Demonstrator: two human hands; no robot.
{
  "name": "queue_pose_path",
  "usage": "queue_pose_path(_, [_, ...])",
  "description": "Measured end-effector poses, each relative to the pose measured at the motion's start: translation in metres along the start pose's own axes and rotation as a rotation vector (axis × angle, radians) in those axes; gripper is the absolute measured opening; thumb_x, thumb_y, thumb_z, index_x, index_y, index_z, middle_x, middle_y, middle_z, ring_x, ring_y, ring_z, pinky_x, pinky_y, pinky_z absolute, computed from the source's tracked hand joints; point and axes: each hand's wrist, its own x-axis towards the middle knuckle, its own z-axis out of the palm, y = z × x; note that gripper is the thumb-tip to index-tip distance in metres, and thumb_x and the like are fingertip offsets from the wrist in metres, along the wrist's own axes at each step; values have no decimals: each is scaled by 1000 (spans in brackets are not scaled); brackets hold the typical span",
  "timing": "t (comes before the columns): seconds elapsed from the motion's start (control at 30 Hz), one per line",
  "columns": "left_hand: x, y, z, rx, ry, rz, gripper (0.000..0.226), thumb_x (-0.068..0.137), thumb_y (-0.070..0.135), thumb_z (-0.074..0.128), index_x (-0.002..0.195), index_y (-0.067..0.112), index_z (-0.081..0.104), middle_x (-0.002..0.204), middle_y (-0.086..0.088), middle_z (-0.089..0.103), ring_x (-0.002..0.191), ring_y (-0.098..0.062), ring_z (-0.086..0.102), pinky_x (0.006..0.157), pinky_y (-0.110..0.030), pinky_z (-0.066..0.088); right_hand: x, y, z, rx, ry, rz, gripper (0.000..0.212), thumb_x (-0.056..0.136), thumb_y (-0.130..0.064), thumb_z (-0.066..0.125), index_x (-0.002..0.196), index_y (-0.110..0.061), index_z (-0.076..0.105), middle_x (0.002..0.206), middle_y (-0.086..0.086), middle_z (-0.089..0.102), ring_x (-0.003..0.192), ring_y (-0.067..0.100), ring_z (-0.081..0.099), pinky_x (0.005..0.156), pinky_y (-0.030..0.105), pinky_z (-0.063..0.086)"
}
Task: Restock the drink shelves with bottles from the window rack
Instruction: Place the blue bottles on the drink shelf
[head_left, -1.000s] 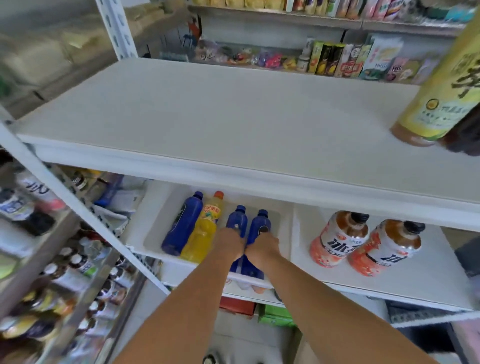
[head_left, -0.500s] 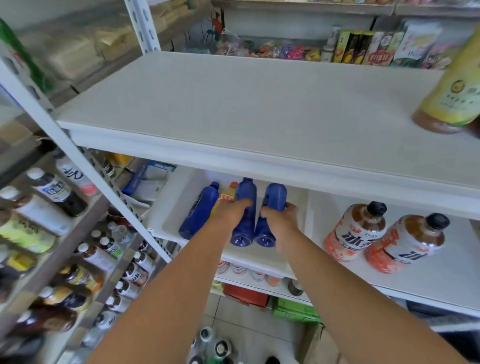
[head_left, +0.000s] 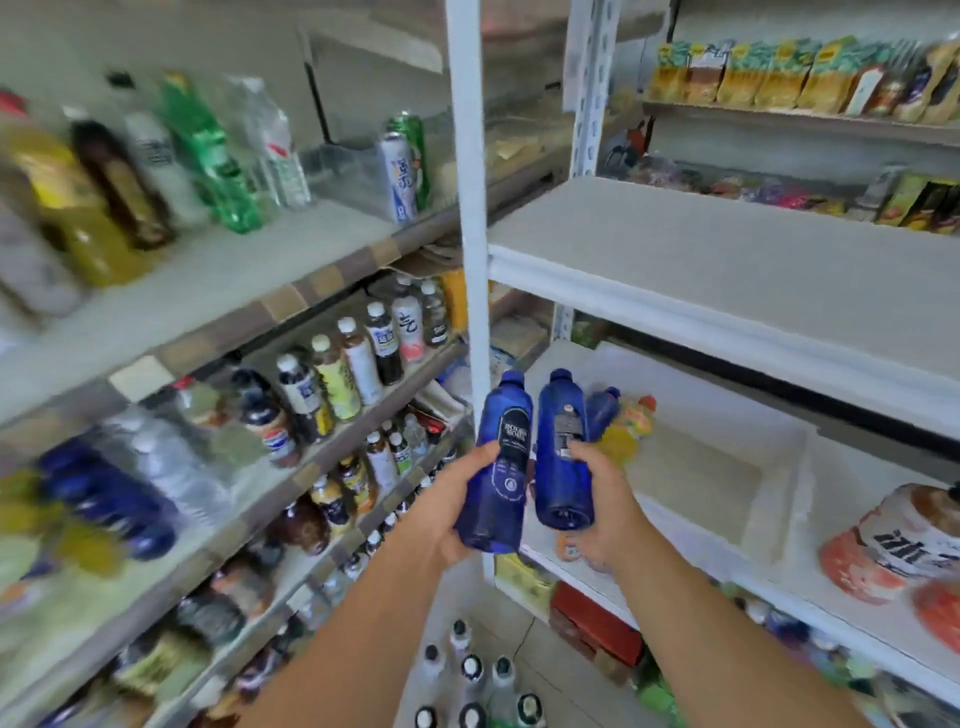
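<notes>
Each hand carries one dark blue drink bottle. Both bottles are off the white rack (head_left: 727, 270), in the air just outside the front left corner of its middle shelf and in front of the white upright post (head_left: 470, 208). The left hand (head_left: 448, 512) is wrapped round the lower body of the left blue bottle (head_left: 498, 467), thumb up along its side and fingers curled behind. The right hand (head_left: 605, 501) grips the right blue bottle (head_left: 561, 457) low down in the same way. Both bottles point caps away, roughly parallel and very close to each other. Behind them a third blue bottle (head_left: 602, 408) and a yellow bottle (head_left: 626, 431) lie at the left end of the white tray (head_left: 774, 519).

The step in hand looks like the carry across to the drink shelves (head_left: 291, 480) on the left. The likely slot is beside the row of blue bottles (head_left: 109, 499) toward the left end of a middle shelf, though blur hides the exact gap.

To do it well, swing the pair round the post rather than into it, keeping the bottles apart enough not to knock. Low grips leave tall bottles top-heavy, so hold firm and bring them in one at a time — each set to match its neighbours, label outward. Mind the floor bottles (head_left: 470, 670) standing below the hands.
</notes>
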Motion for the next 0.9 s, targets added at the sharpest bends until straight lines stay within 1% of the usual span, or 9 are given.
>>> queue_pose_path(0.07, [-34, 12, -44, 3, 65, 54, 57, 74, 29, 73, 125, 6, 63, 115, -19, 71, 93, -33, 69, 80, -43, 57, -4, 31, 41, -99, -62, 17, 58, 76, -30, 72, 127, -5, 59, 106, 22, 72, 78, 32, 72, 70, 39, 57])
queue_pose_path(0.13, [-69, 28, -84, -3, 121, 106, 66, 74, 30, 69, 133, 5, 58, 120, -19, 67, 99, -34, 66, 88, -47, 55, -13, 59, 88, -194, -167, 12, 79, 62, -35, 84, 132, -10, 58, 123, 25, 67, 99, 40, 69, 85, 55, 52])
queue_pose_path(0.17, [-87, 38, -102, -11, 162, 135, 67, 72, 31, 69, 133, 4, 59, 121, -20, 65, 100, -34, 63, 93, -49, 51, -18, 73, 113, -220, -244, 4, 78, 63, -33, 86, 133, -12, 58, 126, 25, 65, 105, 43, 67, 88, 59, 51])
queue_pose_path(0.27, [-145, 66, -147, -63, 249, 266, 59, 69, 34, 77, 120, 7, 66, 125, -24, 64, 103, -35, 61, 99, -52, 46, -36, 111, 185, -280, -462, -47, 43, 82, -7, 71, 123, -11, 62, 117, 21, 70, 99, 40, 69, 79, 50, 58])
queue_pose_path(0.4, [-219, 91, -203, -47, 386, 521, 55, 70, 31, 76, 119, 8, 66, 111, -21, 73, 91, -35, 72, 86, -54, 57, -73, 156, 269, -379, -660, -79, 45, 77, 0, 69, 119, -14, 64, 109, 16, 74, 94, 33, 72, 81, 49, 59])
queue_pose_path(0.5, [-279, 105, -234, -30, 450, 645, 35, 85, 18, 70, 117, 6, 65, 110, -22, 73, 88, -35, 73, 78, -52, 60, -100, 184, 316, -461, -735, -98, 47, 72, -4, 72, 117, -17, 66, 109, 14, 75, 98, 35, 72, 87, 50, 59])
queue_pose_path(0.63, [-339, 111, -270, -16, 622, 796, 37, 83, 14, 75, 115, -1, 64, 108, -26, 72, 90, -38, 71, 83, -56, 58, -125, 220, 359, -540, -794, -99, 52, 73, -9, 70, 122, -25, 65, 115, 11, 74, 104, 32, 71, 90, 51, 57])
queue_pose_path(0.77, [-378, 109, -289, -1, 743, 884, 22, 84, 11, 75, 104, 2, 69, 95, -20, 75, 78, -32, 73, 71, -43, 60, -140, 251, 393, -608, -858, -57, 42, 82, -1, 65, 117, -25, 67, 111, 9, 75, 104, 32, 71, 94, 56, 55])
queue_pose_path(0.9, [-406, 115, -306, 56, 801, 956, 25, 85, 10, 75, 109, 8, 70, 102, -18, 76, 92, -38, 73, 82, -51, 59, -154, 272, 424, -640, -915, -86, 37, 88, 1, 67, 115, -25, 67, 108, 5, 76, 103, 28, 72, 93, 53, 56])
